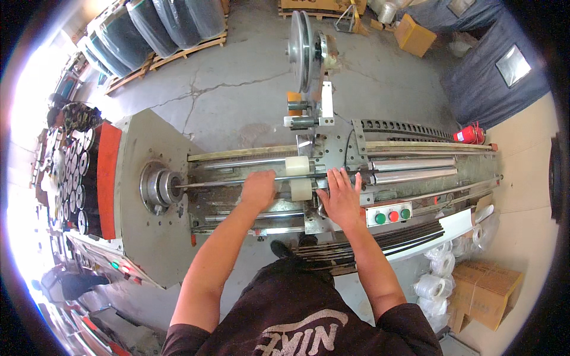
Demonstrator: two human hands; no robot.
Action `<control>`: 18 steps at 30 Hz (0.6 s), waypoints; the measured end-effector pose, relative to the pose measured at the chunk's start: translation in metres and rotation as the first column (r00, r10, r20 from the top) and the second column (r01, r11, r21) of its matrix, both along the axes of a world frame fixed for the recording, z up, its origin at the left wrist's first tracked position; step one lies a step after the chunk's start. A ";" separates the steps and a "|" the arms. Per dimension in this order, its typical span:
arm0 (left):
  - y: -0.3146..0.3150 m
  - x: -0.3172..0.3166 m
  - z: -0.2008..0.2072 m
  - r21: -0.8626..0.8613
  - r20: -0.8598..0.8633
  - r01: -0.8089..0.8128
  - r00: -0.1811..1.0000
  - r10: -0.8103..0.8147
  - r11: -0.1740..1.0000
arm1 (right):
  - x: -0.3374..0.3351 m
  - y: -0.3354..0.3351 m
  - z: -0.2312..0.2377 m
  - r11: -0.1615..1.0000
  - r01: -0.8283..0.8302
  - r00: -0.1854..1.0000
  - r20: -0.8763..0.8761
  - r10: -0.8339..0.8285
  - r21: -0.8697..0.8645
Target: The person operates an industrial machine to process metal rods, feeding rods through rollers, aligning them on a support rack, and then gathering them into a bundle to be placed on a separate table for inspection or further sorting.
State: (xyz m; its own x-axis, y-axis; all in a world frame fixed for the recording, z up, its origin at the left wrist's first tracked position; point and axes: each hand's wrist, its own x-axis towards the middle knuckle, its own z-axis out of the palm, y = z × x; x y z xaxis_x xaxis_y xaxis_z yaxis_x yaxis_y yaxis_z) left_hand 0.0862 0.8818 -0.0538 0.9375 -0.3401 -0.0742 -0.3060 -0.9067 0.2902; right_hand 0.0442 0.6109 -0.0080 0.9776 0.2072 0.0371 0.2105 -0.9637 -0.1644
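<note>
Reaching over a long grey machine [148, 142], both bare hands sit on its middle section. Left hand [259, 190] is curled shut around a thin metal rod [214, 183] that runs sideways from the round chuck [159, 187] at the left end of the machine — fist wraps the rod right beside two white plastic rollers [298, 178]. Right hand [341, 197] lies flat and open, fingers spread, palm down on the carriage just right of those rollers; it touches the metal but grips nothing.

Rod sits level along the machine's length, between the upper and lower guide rails [409, 168], one end in the chuck, the other hidden under the left hand and the rollers. Upper roller above the rod, lower one below it, close together.

Just right of the right hand — a small panel with buttons [389, 215], two green, one red between them. Behind the rollers a tall upright wheel [301, 50] stands on a bracket over the carriage. Red fire extinguisher [469, 134] lies behind the right end of the machine. Cardboard box [485, 291] and white plastic-wrapped rolls [436, 279] on the floor lower right. Far left, another person [68, 115] by a rack of shiny spools [71, 178], well apart from the hands.
</note>
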 end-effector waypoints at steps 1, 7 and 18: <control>0.009 0.000 -0.003 -0.002 -0.011 -0.026 1.000 0.026 1.000 | 0.000 0.001 -0.004 1.000 -0.014 0.999 0.040 0.015 -0.006; 0.076 -0.004 -0.008 0.083 -0.052 -0.089 0.994 0.094 0.993 | -0.004 0.014 -0.014 0.999 0.024 0.992 0.125 -0.020 -0.030; 0.187 -0.016 -0.026 0.129 0.025 -0.206 0.979 0.204 0.970 | -0.006 0.014 -0.020 0.998 0.057 0.979 0.198 -0.048 -0.039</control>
